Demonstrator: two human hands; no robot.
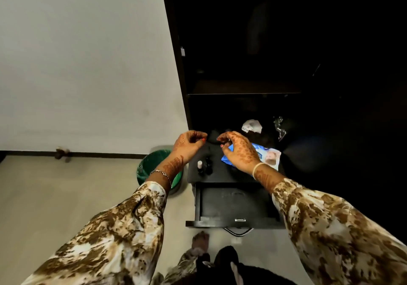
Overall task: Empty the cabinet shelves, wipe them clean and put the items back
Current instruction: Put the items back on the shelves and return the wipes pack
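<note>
Sleeves (110, 240) in close, drawer (237, 205) pulled out underneath, eating the floor room ahead. Up on the ledge (222, 174), the left hand (190, 143) hangs clenched at the left edge, holding nothing. Over the blue pack (267, 155), the right hand (239, 152) hunches, grip unclear. Two bottles (203, 166) stand between the wrists, and a green bin (149, 165) hugs the cabinet (242, 42) side.

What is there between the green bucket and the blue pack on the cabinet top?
A pale small bottle and a dark small bottle stand side by side on the cabinet top, seen in the head view.
</note>
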